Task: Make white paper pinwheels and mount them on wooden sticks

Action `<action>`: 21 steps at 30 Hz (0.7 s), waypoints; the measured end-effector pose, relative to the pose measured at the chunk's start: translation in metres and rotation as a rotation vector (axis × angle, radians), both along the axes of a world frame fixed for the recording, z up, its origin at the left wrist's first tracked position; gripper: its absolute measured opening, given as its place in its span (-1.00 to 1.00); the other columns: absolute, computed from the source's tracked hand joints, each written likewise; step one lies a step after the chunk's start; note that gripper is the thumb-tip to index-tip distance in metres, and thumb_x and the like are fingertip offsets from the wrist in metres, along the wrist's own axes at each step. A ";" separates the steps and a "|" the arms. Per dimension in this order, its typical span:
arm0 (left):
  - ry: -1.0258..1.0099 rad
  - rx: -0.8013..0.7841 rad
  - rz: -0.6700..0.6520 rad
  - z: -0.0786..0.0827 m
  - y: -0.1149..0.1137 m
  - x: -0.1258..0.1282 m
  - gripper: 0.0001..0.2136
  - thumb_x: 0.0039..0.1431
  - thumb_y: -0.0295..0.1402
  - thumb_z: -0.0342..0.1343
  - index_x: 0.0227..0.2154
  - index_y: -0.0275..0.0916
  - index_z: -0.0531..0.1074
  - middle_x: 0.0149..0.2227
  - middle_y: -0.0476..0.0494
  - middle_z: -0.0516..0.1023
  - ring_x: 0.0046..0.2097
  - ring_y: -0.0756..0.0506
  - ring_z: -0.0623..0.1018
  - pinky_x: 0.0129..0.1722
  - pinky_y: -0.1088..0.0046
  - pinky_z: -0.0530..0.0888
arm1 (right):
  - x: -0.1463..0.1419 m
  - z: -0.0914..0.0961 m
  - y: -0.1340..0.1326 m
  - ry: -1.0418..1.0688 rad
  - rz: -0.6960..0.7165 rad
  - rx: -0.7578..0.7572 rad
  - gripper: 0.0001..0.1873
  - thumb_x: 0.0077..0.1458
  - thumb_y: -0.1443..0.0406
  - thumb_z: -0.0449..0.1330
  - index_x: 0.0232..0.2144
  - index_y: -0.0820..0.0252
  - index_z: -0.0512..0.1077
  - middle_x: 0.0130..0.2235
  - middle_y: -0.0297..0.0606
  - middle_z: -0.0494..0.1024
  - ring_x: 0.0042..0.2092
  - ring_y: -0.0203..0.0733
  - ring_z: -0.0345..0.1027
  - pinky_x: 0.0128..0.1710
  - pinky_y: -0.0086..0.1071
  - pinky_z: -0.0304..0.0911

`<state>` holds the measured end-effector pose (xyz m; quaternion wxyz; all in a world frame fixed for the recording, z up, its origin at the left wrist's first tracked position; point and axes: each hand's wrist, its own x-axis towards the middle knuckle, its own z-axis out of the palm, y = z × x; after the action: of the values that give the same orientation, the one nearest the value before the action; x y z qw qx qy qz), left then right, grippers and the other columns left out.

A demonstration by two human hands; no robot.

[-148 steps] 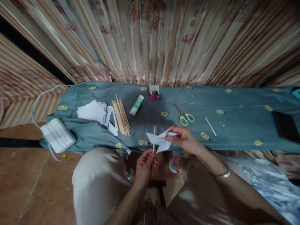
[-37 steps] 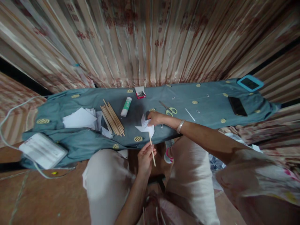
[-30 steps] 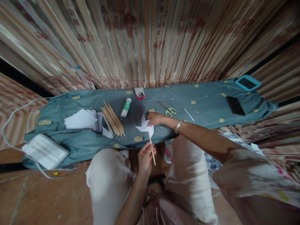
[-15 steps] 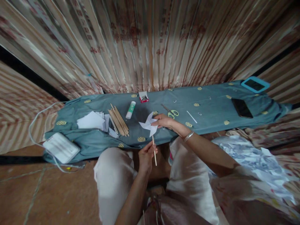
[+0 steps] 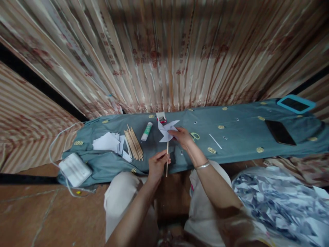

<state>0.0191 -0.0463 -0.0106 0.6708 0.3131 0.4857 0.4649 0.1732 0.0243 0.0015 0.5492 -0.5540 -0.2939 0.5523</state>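
Observation:
A white paper pinwheel [image 5: 166,130] sits at the top of a thin wooden stick [image 5: 167,149], raised over the front of the cloth. My left hand [image 5: 156,166] pinches the stick near its lower part, and the end pokes out below the fingers. At the pinwheel's right side, my right hand [image 5: 181,135] has thumb and fingertips closed on the paper near its centre. Just behind the blades is a small red and white box [image 5: 161,117] of metal pins. Green-handled scissors [image 5: 195,136] lie beyond my right hand, partly hidden by it.
Left on the blue cloth [image 5: 244,133] are a glue stick [image 5: 146,131], several wooden sticks [image 5: 134,143], paper sheets [image 5: 106,141] and a white corded box [image 5: 75,169]. Rightward lie a paper strip [image 5: 215,141], phone [image 5: 280,132] and blue-framed device [image 5: 296,104]. A bag of paper pieces [image 5: 280,202] stands lower right.
The pinwheel has turned on its stick, its blades now pointing differently. My right hand has shifted its hold on the paper. The camera view has moved slightly.

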 end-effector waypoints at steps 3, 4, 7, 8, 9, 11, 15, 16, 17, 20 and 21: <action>0.018 0.024 -0.033 0.003 0.014 0.005 -0.64 -0.39 -0.28 0.49 -0.42 -0.29 0.65 -0.47 -0.04 0.56 -0.49 0.02 0.52 -0.41 0.43 0.53 | 0.003 0.000 0.008 0.059 -0.048 0.023 -0.68 -0.36 0.15 0.42 -0.50 0.16 0.49 -0.54 -0.42 0.54 -0.46 -0.30 0.37 -0.44 -0.44 0.21; 0.020 0.023 -0.043 0.004 0.019 0.007 -0.64 -0.38 -0.28 0.49 -0.41 -0.29 0.65 -0.47 -0.04 0.57 -0.49 0.02 0.52 -0.41 0.44 0.53 | 0.005 -0.001 0.010 0.077 -0.063 0.031 -0.68 -0.35 0.15 0.43 -0.49 0.15 0.49 -0.55 -0.42 0.54 -0.47 -0.30 0.37 -0.45 -0.44 0.22; 0.004 0.000 -0.066 0.005 0.033 0.016 -0.64 -0.40 -0.28 0.50 -0.42 -0.30 0.65 -0.51 -0.05 0.58 -0.50 0.03 0.50 -0.43 0.48 0.51 | 0.011 0.001 0.017 0.124 -0.108 0.057 -0.66 -0.37 0.15 0.45 -0.49 0.16 0.49 -0.54 -0.41 0.55 -0.48 -0.32 0.36 -0.47 -0.45 0.22; -0.006 -0.006 -0.067 0.005 0.037 0.019 -0.63 -0.41 -0.28 0.50 -0.42 -0.30 0.65 -0.51 -0.05 0.58 -0.51 0.04 0.49 -0.45 0.49 0.50 | 0.014 0.002 0.019 0.137 -0.119 0.067 -0.65 -0.39 0.15 0.46 -0.50 0.16 0.49 -0.53 -0.42 0.55 -0.49 -0.33 0.36 -0.48 -0.46 0.23; -0.017 -0.010 -0.066 0.005 0.041 0.021 -0.63 -0.41 -0.28 0.50 -0.43 -0.30 0.65 -0.51 -0.05 0.58 -0.52 0.05 0.48 -0.46 0.51 0.49 | 0.017 0.004 0.020 0.148 -0.128 0.076 -0.65 -0.40 0.16 0.47 -0.51 0.16 0.49 -0.53 -0.42 0.55 -0.49 -0.34 0.35 -0.48 -0.47 0.23; -0.029 -0.016 -0.059 0.004 0.048 0.025 -0.62 -0.43 -0.28 0.51 -0.43 -0.31 0.64 -0.52 -0.05 0.58 -0.53 0.07 0.47 -0.48 0.54 0.47 | 0.023 0.006 0.021 0.165 -0.142 0.091 -0.64 -0.41 0.16 0.49 -0.52 0.16 0.49 -0.52 -0.43 0.56 -0.50 -0.37 0.34 -0.47 -0.49 0.25; -0.042 -0.049 -0.059 -0.002 0.054 0.027 -0.60 -0.44 -0.29 0.51 -0.42 -0.32 0.64 -0.52 -0.04 0.57 -0.53 0.08 0.47 -0.48 0.55 0.46 | 0.036 0.008 0.017 0.209 -0.172 0.083 -0.60 -0.44 0.16 0.51 -0.49 0.16 0.51 -0.48 -0.43 0.58 -0.48 -0.39 0.37 -0.44 -0.50 0.27; -0.048 -0.061 -0.056 -0.003 0.054 0.028 -0.60 -0.45 -0.29 0.51 -0.42 -0.32 0.64 -0.52 -0.03 0.57 -0.53 0.08 0.47 -0.48 0.56 0.46 | 0.039 0.008 0.016 0.216 -0.174 0.077 -0.59 -0.44 0.15 0.52 -0.48 0.16 0.52 -0.49 -0.44 0.57 -0.48 -0.38 0.37 -0.46 -0.50 0.26; -0.052 -0.071 -0.055 -0.003 0.053 0.028 -0.59 -0.46 -0.29 0.52 -0.43 -0.32 0.64 -0.52 -0.04 0.57 -0.52 0.08 0.47 -0.48 0.56 0.46 | 0.042 0.007 0.015 0.221 -0.174 0.073 -0.58 -0.44 0.13 0.52 -0.47 0.16 0.52 -0.50 -0.44 0.56 -0.49 -0.39 0.36 -0.47 -0.51 0.24; -0.049 -0.089 -0.064 -0.002 0.052 0.030 -0.59 -0.46 -0.28 0.52 -0.42 -0.31 0.64 -0.50 -0.05 0.58 -0.51 0.07 0.48 -0.47 0.55 0.46 | 0.050 0.006 0.012 0.221 -0.190 0.071 -0.55 -0.45 0.08 0.52 -0.51 0.17 0.49 -0.54 -0.46 0.50 -0.51 -0.42 0.30 -0.50 -0.53 0.19; -0.048 -0.090 -0.069 -0.001 0.053 0.031 -0.59 -0.46 -0.27 0.52 -0.42 -0.31 0.64 -0.50 -0.06 0.58 -0.51 0.07 0.48 -0.47 0.55 0.46 | 0.052 0.005 0.012 0.219 -0.200 0.073 -0.54 -0.46 0.06 0.52 -0.55 0.17 0.46 -0.56 -0.47 0.47 -0.52 -0.43 0.28 -0.51 -0.54 0.18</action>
<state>0.0502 0.0065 -0.0118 0.7112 0.2878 0.4790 0.4266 0.2253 0.0361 0.0068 0.6501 -0.4964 -0.1955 0.5411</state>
